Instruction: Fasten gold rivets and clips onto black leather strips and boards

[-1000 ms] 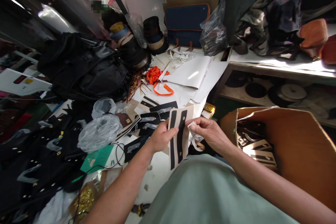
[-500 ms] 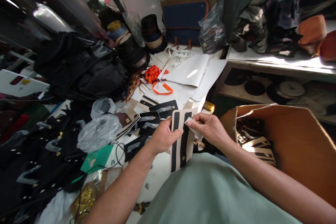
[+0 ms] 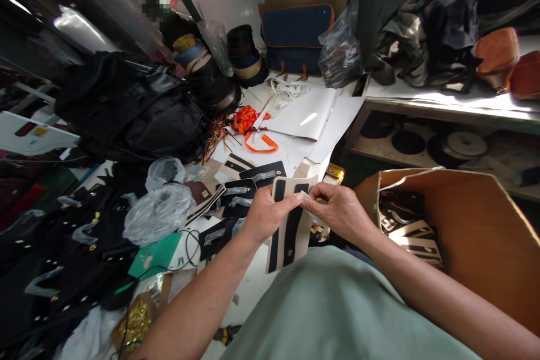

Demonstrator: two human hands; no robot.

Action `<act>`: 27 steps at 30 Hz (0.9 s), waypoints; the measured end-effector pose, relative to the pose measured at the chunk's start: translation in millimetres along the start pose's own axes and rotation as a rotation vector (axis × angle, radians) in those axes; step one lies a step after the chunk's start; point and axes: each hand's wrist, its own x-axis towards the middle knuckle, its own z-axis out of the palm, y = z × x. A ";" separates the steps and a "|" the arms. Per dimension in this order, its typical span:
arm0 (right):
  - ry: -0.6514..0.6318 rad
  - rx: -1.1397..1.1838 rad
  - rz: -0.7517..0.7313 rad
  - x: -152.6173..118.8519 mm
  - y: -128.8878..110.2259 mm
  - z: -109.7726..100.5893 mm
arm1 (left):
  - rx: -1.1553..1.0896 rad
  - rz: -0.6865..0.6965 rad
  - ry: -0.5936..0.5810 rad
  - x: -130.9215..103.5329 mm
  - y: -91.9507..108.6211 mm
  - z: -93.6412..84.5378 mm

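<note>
My left hand (image 3: 268, 214) grips the upper left part of a beige panel with black strips (image 3: 278, 244), its thumb lying across the face. A small round metal stud shows near the lower end of one strip. On the right side of the panel, my right hand (image 3: 337, 206) pinches a small whitish piece (image 3: 304, 196), which looks like thin paper or film. The thumbs of both hands almost meet at this piece. Beyond my left hand, black flaps with plastic-wrapped metal fittings (image 3: 239, 191) lie on the white table (image 3: 248, 287).
An open cardboard box (image 3: 476, 225) with similar panels stands at my right. To the left are a clear plastic bag (image 3: 158, 211), a green card (image 3: 154, 256) and black bags (image 3: 139, 107). Orange ribbon (image 3: 244, 120) and white sheets (image 3: 306, 115) lie farther back.
My left thumb has moved up and right to the whitish piece beside my right fingertips. The panel has shifted slightly left and tilted a little.
</note>
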 end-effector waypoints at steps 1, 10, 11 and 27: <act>-0.020 -0.001 -0.010 -0.5 -0.3 -1.5 | 0.001 -0.004 0.003 0.1 -0.3 0.0; -0.027 -0.062 -0.060 -4.6 0.9 -0.2 | 0.121 0.025 0.068 -3.3 -2.0 5.6; -0.018 -0.084 -0.081 -4.1 2.6 0.9 | 0.146 0.034 0.082 -4.4 -3.0 7.1; -0.025 0.209 -0.050 -22.8 24.8 0.9 | -0.327 -0.153 0.335 24.9 -41.9 -9.1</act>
